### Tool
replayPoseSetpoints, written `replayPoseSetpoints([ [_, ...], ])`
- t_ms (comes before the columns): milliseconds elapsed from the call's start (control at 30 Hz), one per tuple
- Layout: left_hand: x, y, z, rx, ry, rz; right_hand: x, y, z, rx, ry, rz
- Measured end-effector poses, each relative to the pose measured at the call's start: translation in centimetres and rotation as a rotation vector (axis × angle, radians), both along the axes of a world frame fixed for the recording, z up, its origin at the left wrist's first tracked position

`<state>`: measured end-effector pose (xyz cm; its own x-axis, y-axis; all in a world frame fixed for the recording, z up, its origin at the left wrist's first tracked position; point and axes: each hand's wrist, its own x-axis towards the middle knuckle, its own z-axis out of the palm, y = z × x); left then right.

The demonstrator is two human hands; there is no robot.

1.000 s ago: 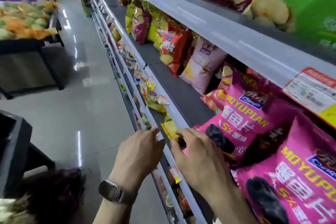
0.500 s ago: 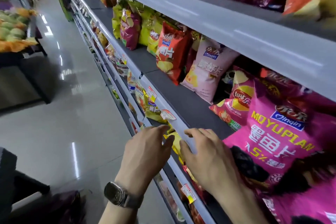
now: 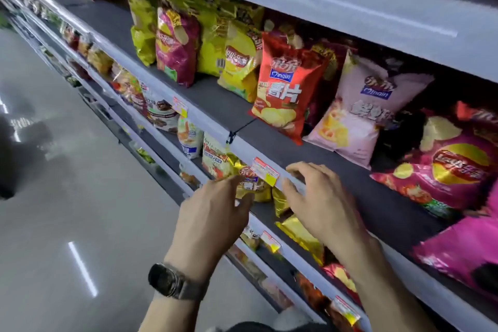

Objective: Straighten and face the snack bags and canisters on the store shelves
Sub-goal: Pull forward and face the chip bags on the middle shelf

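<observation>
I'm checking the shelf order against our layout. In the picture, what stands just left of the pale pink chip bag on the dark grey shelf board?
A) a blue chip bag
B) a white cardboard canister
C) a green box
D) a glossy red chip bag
D: the glossy red chip bag stands directly left of the pale pink chip bag on the dark grey shelf board.

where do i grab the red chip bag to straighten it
Take the red chip bag by its flat top seam, reaching in from the aisle front. It stands tilted, with a yellow bag and pale pink bag close at its sides, so its top looks freest.
</observation>
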<state>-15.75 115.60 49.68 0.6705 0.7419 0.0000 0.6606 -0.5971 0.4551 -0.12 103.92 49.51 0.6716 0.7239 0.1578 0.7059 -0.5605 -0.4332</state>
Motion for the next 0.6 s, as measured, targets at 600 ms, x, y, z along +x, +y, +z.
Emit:
replayPoseSetpoints([
  [600, 6.6, 10.5, -0.6, -0.01, -0.019, -0.287, 3.2, 4.8, -0.2, 0.044, 0.005, -0.306],
])
